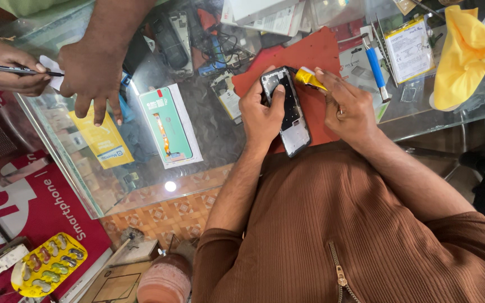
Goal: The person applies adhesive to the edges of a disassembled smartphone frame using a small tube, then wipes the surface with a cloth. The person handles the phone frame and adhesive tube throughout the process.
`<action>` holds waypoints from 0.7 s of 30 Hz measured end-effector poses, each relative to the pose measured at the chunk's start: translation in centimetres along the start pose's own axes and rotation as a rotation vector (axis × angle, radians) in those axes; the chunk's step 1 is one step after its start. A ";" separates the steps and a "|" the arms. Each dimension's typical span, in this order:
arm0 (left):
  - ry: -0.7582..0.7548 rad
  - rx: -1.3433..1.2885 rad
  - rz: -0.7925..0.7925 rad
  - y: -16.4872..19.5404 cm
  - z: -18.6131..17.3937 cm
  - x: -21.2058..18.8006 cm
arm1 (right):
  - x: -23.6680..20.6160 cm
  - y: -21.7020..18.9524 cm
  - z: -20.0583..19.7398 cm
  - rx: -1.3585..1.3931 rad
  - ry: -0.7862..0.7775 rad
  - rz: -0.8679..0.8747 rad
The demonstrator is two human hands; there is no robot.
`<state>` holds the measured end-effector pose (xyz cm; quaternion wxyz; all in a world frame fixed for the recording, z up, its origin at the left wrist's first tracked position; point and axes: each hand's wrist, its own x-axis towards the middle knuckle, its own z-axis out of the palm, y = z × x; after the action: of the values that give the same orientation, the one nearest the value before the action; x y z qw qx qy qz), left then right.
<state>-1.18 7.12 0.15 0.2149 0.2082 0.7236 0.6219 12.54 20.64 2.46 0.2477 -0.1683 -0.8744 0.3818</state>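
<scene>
While the left hand (260,112) grips the phone frame (286,109), the right hand (346,106) apparently pinches a yellow tube (309,78).

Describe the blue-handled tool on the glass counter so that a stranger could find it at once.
Start at the red mat on the glass counter. Right of it, beyond the right hand, the blue-handled tool lies beside a yellow-edged white packet. It alone has a bright blue grip with metal ends.

Open glass (209,120) between the green-backed screen part (166,124) and the red mat (304,62) — passable. Blocked beyond by tangled cables (223,42), rightward by a blue-handled screwdriver (376,68) and yellow cloth (464,56).
</scene>
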 end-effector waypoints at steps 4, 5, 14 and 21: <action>0.003 -0.009 0.007 -0.1 0.0 0.0 | 0.0 -0.1 0.0 -0.002 0.002 -0.002; 0.004 -0.008 0.007 -0.1 0.0 0.0 | 0.0 -0.1 0.0 -0.002 0.004 -0.005; -0.034 0.017 0.005 -0.1 -0.5 0.8 | -0.1 0.1 0.0 0.024 0.026 0.007; -0.019 0.319 0.234 0.4 -0.9 2.9 | 0.0 0.6 -0.1 0.095 -0.004 0.082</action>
<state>-4.12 8.09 0.51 0.1120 0.3280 0.7820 0.5180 12.63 21.11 2.09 0.2378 -0.1913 -0.8482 0.4329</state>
